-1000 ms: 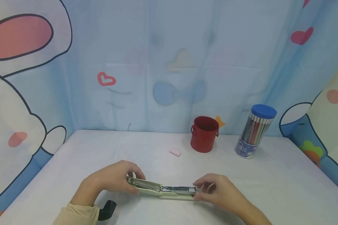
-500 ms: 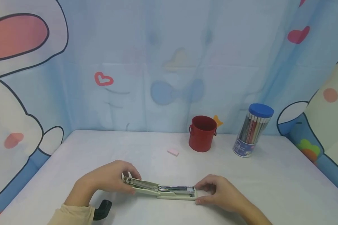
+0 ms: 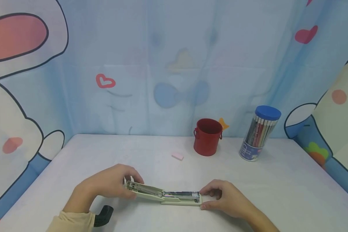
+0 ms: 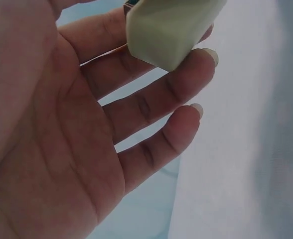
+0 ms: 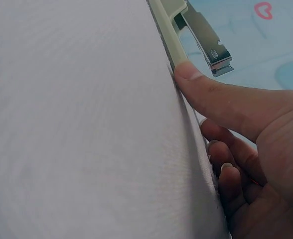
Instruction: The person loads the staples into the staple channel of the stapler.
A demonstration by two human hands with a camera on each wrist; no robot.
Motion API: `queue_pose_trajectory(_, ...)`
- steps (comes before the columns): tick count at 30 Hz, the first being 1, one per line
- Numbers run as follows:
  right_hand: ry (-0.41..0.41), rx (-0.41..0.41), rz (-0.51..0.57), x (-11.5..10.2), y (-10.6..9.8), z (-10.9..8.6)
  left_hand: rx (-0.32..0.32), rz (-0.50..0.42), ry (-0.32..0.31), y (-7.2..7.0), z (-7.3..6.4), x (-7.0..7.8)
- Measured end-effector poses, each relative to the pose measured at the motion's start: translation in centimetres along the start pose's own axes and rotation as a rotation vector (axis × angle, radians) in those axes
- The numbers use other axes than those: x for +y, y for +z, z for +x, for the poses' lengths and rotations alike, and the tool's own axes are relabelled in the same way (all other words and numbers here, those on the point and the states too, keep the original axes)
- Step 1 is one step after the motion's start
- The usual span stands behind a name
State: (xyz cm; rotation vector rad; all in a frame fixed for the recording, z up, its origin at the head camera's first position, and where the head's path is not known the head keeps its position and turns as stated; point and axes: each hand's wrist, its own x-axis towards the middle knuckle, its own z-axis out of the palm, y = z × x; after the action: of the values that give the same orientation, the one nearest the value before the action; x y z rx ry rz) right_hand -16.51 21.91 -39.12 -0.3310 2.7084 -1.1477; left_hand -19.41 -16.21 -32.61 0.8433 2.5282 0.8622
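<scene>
A pale green stapler [image 3: 181, 203] lies unfolded on the white table, its top arm swung out to the left and its metal staple tray facing up. My left hand [image 3: 110, 182] grips the end of the raised top arm between thumb and fingers. In the left wrist view the smooth end of the stapler [image 4: 169, 32] rests against the fingers, the last ones loosely curved. My right hand [image 3: 224, 196] pinches the right end of the base, thumb on the near side and index finger on the far side. The right wrist view shows the thumb [image 5: 191, 79] pressed to the base's edge.
Behind the stapler lies a small pink block [image 3: 177, 156]. A red bucket [image 3: 206, 141] stands farther back, and right of it a clear tub of pencils with a blue lid [image 3: 268, 112]. A blue cartoon curtain [image 3: 127, 48] hangs behind the table.
The right hand's fingertips have drawn back slightly from the staple tray's front to the tip of the base. The left hand keeps its grip; the head view has shifted a little.
</scene>
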Motion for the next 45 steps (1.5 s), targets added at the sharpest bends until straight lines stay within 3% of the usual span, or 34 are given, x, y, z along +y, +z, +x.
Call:
queue_pose_trajectory(5,0.007,0.003,0.007,0.0,0.0,0.0,0.032,0.025,0.051,0.0,0.2,0.4)
queue_pose_trajectory(15,-0.016,0.000,0.029,0.3,0.1,0.1,0.172,0.092,0.256,0.5,0.6,2.3)
queue_pose_trajectory(24,-0.049,-0.010,0.041,0.5,0.1,0.0,0.314,0.041,0.437,3.3,2.6,3.8)
queue_pose_trajectory(29,-0.067,-0.007,0.028,0.2,0.0,-0.1,0.384,0.062,0.530,5.2,4.0,4.9)
queue_pose_trajectory(32,-0.101,-0.007,0.025,0.2,0.0,0.0,0.377,0.093,0.522,6.3,5.0,5.8)
queue_pose_trajectory(39,-0.096,-0.008,0.026,0.4,0.1,0.0,0.246,0.240,0.357,8.8,7.4,7.4)
queue_pose_trajectory(45,-0.065,0.003,0.032,0.4,0.0,-0.1,0.225,0.155,0.281,9.2,7.5,7.4)
